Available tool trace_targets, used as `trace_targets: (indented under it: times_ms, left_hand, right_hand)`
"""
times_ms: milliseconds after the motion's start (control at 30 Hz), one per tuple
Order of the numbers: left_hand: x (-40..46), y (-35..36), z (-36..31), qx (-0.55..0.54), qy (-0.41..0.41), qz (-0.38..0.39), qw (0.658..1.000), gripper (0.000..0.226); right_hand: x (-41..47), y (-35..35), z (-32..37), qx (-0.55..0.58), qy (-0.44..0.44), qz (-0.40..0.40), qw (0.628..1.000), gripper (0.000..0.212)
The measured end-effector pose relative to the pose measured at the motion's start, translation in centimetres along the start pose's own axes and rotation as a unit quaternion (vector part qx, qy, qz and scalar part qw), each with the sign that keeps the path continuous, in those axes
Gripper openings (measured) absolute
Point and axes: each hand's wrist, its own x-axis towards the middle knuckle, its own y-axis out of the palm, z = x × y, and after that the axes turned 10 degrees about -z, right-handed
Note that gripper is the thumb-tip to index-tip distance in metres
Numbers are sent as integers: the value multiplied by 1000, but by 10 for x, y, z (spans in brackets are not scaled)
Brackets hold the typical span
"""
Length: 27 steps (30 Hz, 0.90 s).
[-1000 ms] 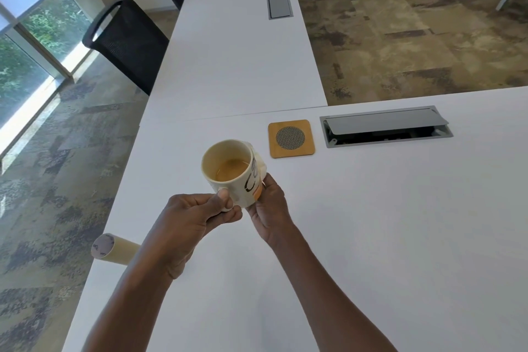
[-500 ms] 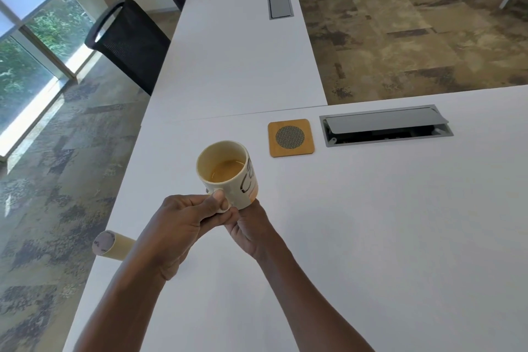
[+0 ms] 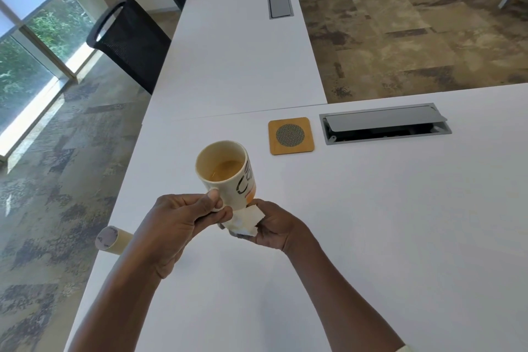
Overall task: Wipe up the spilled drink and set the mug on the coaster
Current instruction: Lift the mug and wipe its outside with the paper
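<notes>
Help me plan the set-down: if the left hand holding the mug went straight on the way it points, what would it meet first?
Probably the coaster. The left hand grips the mug by its handle and points up and right across the bare table. Nothing shows in between, though depth is unclear.

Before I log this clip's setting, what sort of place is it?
Most likely an office meeting room: long white tables with a cable hatch, black mesh chairs, and carpet tiles.

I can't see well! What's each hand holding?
Left hand: holding the mug by its handle.
Right hand: holding a folded tissue under the mug.
</notes>
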Motion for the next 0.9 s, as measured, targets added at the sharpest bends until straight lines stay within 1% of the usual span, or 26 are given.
trace_targets:
  times_ms: [67, 233, 333, 433, 500, 667, 767, 833, 900]
  left_hand:
    - [0, -2, 0, -3, 4, -4, 1000, 40]
    - [2, -8, 2, -8, 14, -27, 1000, 35]
    - [2, -11, 4, -9, 11, -30, 999, 37]
    - [1, -11, 6, -11, 9, -26, 1000, 38]
    - [1, -10, 7, -11, 9, -24, 1000, 38]
    - [0, -11, 6, -1, 8, -25, 1000, 40]
    - [1, -12, 5, 0, 7, -29, 1000, 39]
    - [2, -12, 6, 2, 6, -28, 1000, 39]
    - [2, -12, 6, 3, 2, -25, 1000, 39]
  right_hand:
    - [-5, -9, 2, -39, -1, 5, 999, 37]
    - [-20, -27, 5, -62, -6, 6, 998, 31]
    - [-25, -35, 4, -91, -54, -19, 994, 38]
    - [-27, -34, 3, -111, -100, -26, 988, 45]
    - [-26, -31, 2, -137, -128, -58, 981, 42]
    - [-20, -28, -1, -202, -169, -169, 950, 37]
    - [-16, -25, -1, -186, -151, -178, 954, 32]
    - [-13, -23, -1, -173, -148, -183, 956, 36]
    - [-11, -20, -2, -210, -172, -205, 940, 32]
